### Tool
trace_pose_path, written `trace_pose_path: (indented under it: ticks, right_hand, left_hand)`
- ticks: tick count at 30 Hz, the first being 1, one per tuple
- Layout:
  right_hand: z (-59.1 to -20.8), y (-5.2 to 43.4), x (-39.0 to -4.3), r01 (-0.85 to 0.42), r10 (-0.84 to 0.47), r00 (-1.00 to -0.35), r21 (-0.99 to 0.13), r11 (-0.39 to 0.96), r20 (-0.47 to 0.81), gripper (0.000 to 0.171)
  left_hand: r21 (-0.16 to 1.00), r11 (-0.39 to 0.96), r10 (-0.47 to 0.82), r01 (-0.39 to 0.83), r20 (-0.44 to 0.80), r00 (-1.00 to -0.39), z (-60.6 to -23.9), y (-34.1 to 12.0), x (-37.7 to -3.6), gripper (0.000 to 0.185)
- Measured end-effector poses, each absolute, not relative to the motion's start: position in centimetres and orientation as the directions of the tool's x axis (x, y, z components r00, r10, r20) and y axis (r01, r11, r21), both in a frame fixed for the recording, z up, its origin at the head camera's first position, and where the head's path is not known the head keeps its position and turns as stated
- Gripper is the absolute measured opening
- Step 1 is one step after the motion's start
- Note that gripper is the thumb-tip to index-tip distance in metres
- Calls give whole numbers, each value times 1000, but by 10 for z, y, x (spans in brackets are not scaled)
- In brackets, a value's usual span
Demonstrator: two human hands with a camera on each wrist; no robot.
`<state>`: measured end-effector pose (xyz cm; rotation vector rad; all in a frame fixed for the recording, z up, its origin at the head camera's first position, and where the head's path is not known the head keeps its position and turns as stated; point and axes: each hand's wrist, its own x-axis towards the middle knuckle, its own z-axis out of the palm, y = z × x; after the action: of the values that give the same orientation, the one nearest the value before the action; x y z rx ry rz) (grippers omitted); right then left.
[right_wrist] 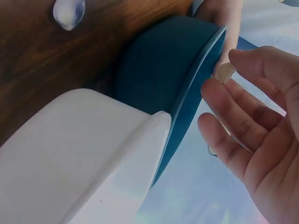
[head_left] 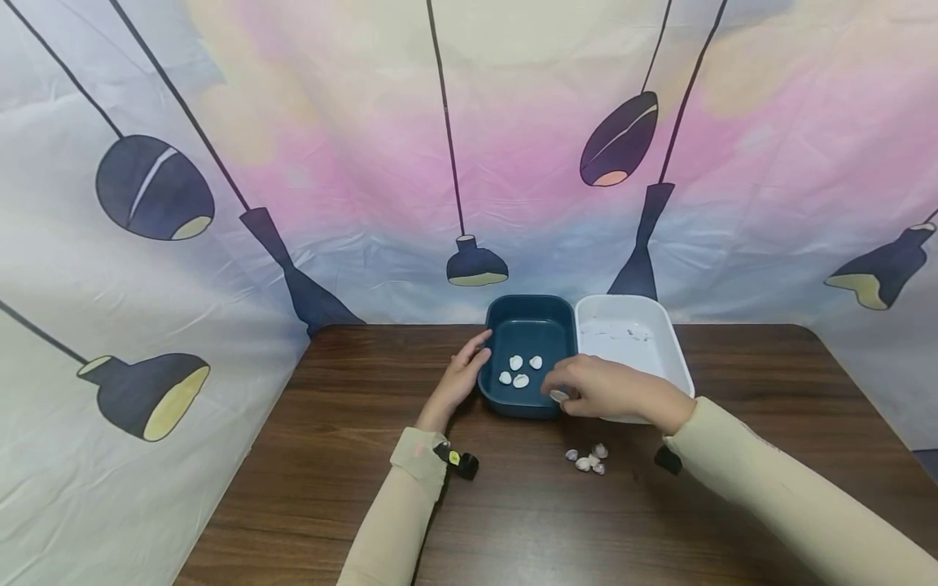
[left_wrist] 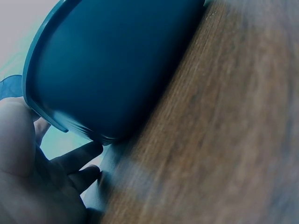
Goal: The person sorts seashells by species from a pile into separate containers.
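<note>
A person's right hand (head_left: 611,389) hovers over the near right corner of a dark blue plastic tray (head_left: 529,322), thumb and forefinger pinching a small pale shell (right_wrist: 224,72) with a rough, chalky edge; the other fingers (right_wrist: 224,135) lie loosely curled and hold nothing. The tray is a smooth, glossy rectangle with rounded corners and a thin rolled rim, and four little white shells (head_left: 519,370) lie in a loose cluster on its floor. The left hand (head_left: 459,380) rests against the tray's left wall, fingers nearly straight and relaxed along the side, with the thumb (left_wrist: 16,135) up at the rim; it presses rather than grips. Touching the blue tray's right side stands a white plastic tray (head_left: 663,342) of the same rounded shape, its matte floor faintly marked. On the dark, streaky wood-grain table (head_left: 352,456), just in front of the trays and near the right wrist, sits a small heap of pale, purple-tinged shells (head_left: 589,461). A creased cloth backdrop (head_left: 293,163) printed with hanging lamps rises behind the table.
</note>
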<state>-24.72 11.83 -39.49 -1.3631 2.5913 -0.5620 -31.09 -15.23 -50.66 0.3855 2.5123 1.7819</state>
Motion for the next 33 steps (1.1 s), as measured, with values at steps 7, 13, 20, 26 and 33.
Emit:
trace_pose_path:
  ticks: [7, 13, 20, 26, 33]
  right_hand:
    - [-401, 108, -267, -766, -809, -585, -364, 530, 52, 23]
    - [-404, 97, -280, -779, -816, -574, -351, 519, 69, 24]
    - [-412, 93, -295, -753, -796, -605, -348, 559, 29, 25]
    - [-423, 96, -305, -717, -766, -642, -364, 595, 13, 26]
    - [-433, 92, -311, -707, -754, -657, -342, 619, -5, 22]
  left_hand:
    - [932, 319, 219, 170, 102, -970, -505, -153, -310, 45]
    - [933, 319, 214, 169, 103, -971, -505, -153, -310, 45]
    - [931, 319, 259, 179, 96, -961, -479, -151, -296, 46]
    - [930, 331, 255, 162, 77, -964, -468, -149, -288, 45]
    - [931, 331, 245, 151, 69, -967, -468, -149, -287, 45]
